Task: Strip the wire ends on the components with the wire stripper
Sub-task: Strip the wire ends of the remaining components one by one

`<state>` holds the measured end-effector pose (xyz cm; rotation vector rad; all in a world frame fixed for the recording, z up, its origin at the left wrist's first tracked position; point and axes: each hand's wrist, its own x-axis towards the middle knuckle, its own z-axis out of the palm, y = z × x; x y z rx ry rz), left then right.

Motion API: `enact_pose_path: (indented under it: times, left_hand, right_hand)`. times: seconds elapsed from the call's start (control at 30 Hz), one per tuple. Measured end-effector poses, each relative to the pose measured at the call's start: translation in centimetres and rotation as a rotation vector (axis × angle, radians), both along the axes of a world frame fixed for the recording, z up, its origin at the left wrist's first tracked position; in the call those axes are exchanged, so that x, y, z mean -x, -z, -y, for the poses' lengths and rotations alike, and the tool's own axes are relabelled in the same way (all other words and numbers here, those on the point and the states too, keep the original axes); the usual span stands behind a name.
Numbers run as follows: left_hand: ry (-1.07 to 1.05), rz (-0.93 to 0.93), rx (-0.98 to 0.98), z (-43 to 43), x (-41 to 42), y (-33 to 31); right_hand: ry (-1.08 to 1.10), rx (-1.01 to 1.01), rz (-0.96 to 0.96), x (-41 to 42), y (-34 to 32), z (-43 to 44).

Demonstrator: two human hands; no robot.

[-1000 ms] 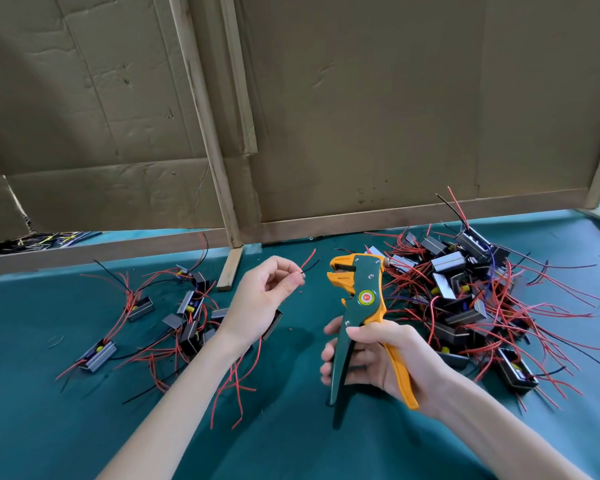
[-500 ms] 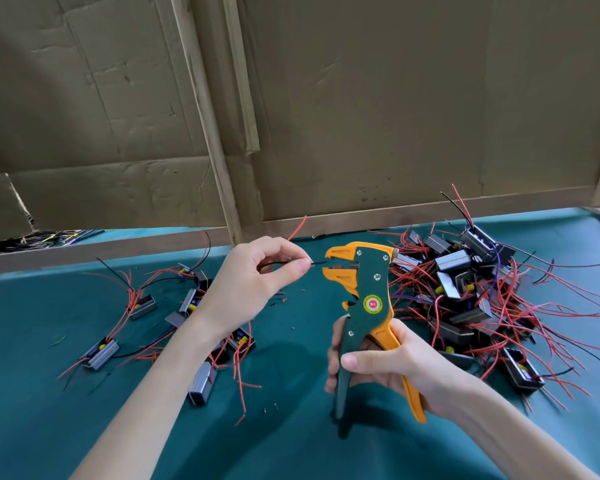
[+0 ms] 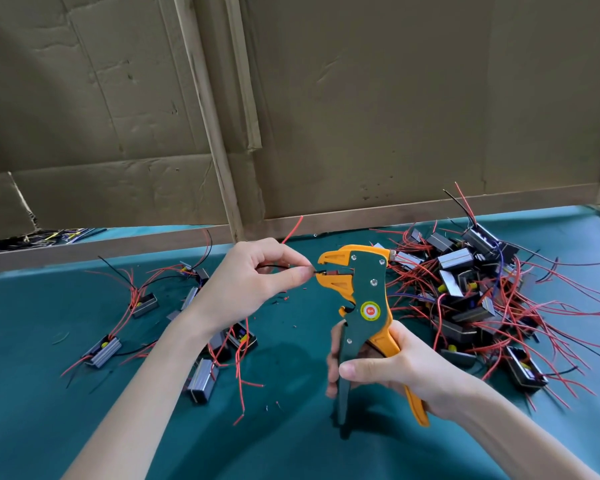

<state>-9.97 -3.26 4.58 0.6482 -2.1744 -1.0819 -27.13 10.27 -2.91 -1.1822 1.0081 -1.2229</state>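
- Head view: left hand (image 3: 257, 275) pinches a black wire (image 3: 321, 271) between thumb and forefinger, the wire's tip lying in the jaws of the wire stripper (image 3: 366, 289), just right of the fingertips.
- Right hand (image 3: 406, 372) grips both handles, holding the one stripper upright above the green table (image 3: 49, 410).
- About seven loose components (image 3: 203, 379) lie left; the right heap (image 3: 465, 296) is too tangled to count.

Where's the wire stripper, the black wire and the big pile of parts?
wire stripper (image 3: 368, 282): head view, its green body.
black wire (image 3: 321, 271): head view, end at the stripper's mouth.
big pile of parts (image 3: 455, 262): head view, one silver-faced part.
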Motion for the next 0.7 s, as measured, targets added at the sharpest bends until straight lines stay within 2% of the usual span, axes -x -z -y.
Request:
enact_pose_path:
  times: [0.7]
  left_hand:
    - [0.046,0.052,-0.007,-0.01,-0.48,-0.57]
  right_hand:
    - [-0.028,-0.016,0.014,-0.74,-0.20,-0.27]
